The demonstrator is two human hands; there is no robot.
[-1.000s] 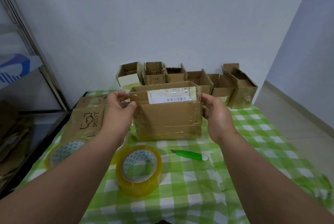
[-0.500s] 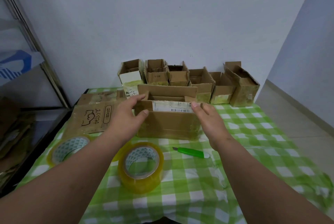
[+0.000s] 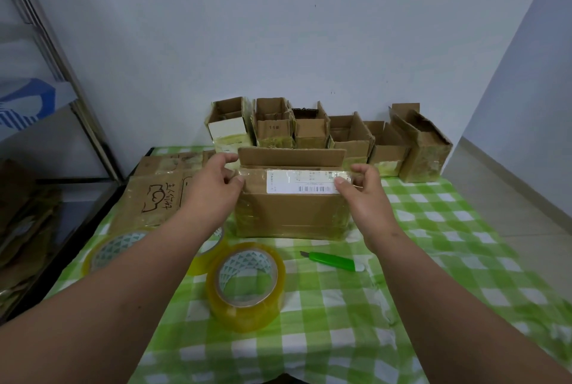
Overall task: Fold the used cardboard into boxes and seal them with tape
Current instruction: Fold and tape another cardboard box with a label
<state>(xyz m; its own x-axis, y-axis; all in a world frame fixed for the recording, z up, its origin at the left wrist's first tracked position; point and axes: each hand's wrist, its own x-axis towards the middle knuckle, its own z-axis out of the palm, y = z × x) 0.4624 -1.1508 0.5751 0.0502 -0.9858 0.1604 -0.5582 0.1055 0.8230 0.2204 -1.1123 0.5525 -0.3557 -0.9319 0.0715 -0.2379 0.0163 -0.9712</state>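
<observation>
Matt brown cardboard box [image 3: 291, 213] under glossy film, shiny yellowish tape roll [image 3: 246, 286], checked cloth [image 3: 433, 229]

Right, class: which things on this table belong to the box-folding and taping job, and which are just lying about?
Belonging to the job:
- brown cardboard box with white label, both hands gripping its top edge: left hand, right hand
- yellowish tape roll
- green utility knife
- flattened brown cardboard

Lying about:
- row of open folded boxes
- green checked tablecloth
</observation>
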